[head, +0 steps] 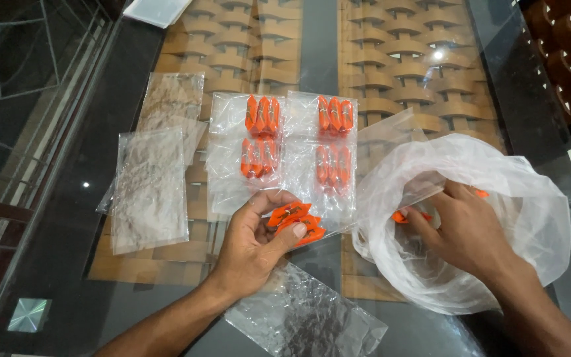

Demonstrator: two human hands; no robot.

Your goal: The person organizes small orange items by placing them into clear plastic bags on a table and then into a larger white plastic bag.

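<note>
My left hand (254,244) holds a few orange plastic clips (297,222) between thumb and fingers, just above the glass table (67,218). My right hand (465,233) is inside a large clear plastic bag (536,211), fingers on more orange clips (401,216) in it. Just beyond my left hand lie small clear packets (299,125), each filled with three orange clips.
Empty clear sleeves lie to the left (150,188), with another near my left wrist (305,317). The glass top shows a woven wooden base (398,53) beneath. A white sheet (156,10) sits at the far edge.
</note>
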